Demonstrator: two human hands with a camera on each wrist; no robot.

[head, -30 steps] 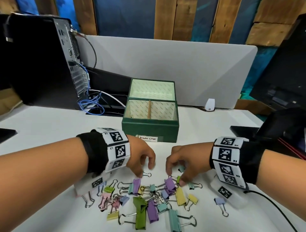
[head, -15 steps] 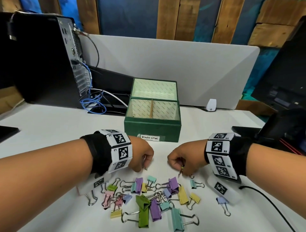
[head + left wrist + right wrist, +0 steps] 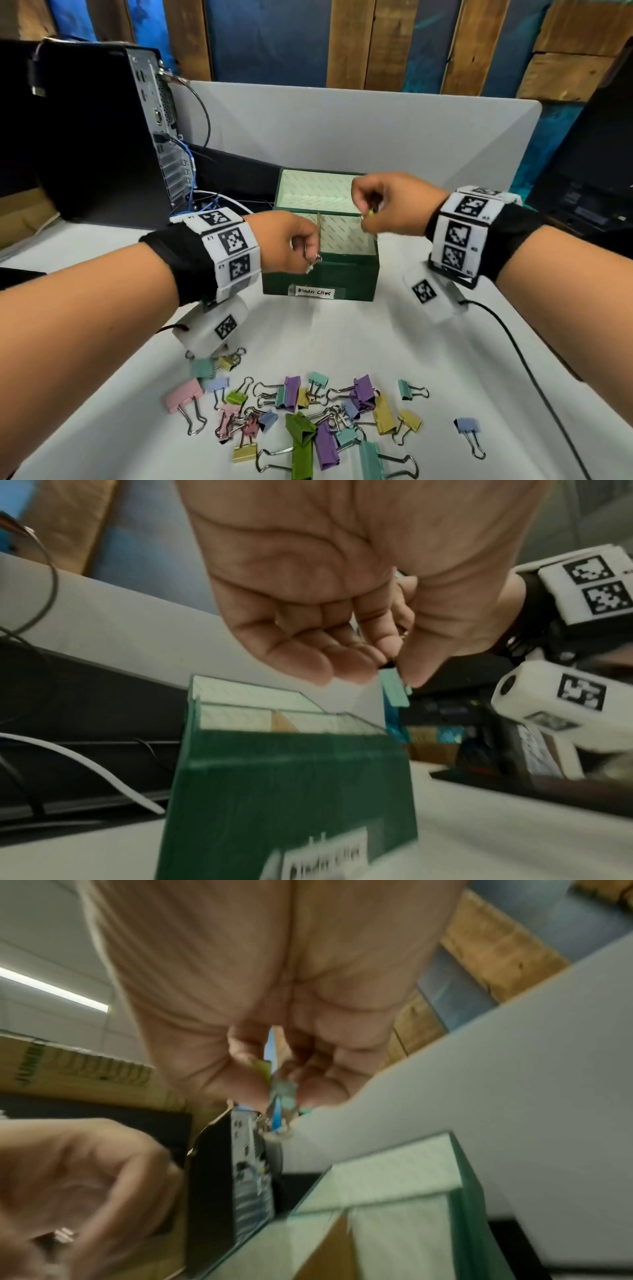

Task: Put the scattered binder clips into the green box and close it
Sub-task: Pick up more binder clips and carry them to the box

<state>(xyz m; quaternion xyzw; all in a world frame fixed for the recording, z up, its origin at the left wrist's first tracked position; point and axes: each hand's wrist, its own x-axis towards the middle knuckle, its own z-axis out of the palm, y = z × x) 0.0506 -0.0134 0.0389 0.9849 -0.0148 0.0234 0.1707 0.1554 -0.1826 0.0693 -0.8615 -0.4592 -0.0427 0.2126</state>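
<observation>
The green box (image 3: pixel 318 277) stands open on the white table, its lid upright behind it and a divider (image 3: pixel 319 229) inside. My left hand (image 3: pixel 310 255) hovers at the box's front left rim and pinches a teal binder clip (image 3: pixel 395 691) between thumb and fingers (image 3: pixel 387 669). Over the right compartment, my right hand (image 3: pixel 368 219) pinches a yellow-green binder clip (image 3: pixel 263 1069), with a teal piece (image 3: pixel 286 1093) hanging beside it. Several coloured binder clips (image 3: pixel 308 411) lie scattered on the table nearer to me. In the right wrist view the box (image 3: pixel 469 1191) lies below the hand.
A black computer tower (image 3: pixel 102 137) with blue and white cables (image 3: pixel 202 202) stands at the back left. A grey partition (image 3: pixel 376 130) runs behind the box. A black cable (image 3: pixel 534 377) crosses the table on the right, and dark equipment (image 3: pixel 582 192) sits at the far right.
Both hands closed on clips in the pile, lifted, and moved away from me to the open box. The head view has tilted with them.
</observation>
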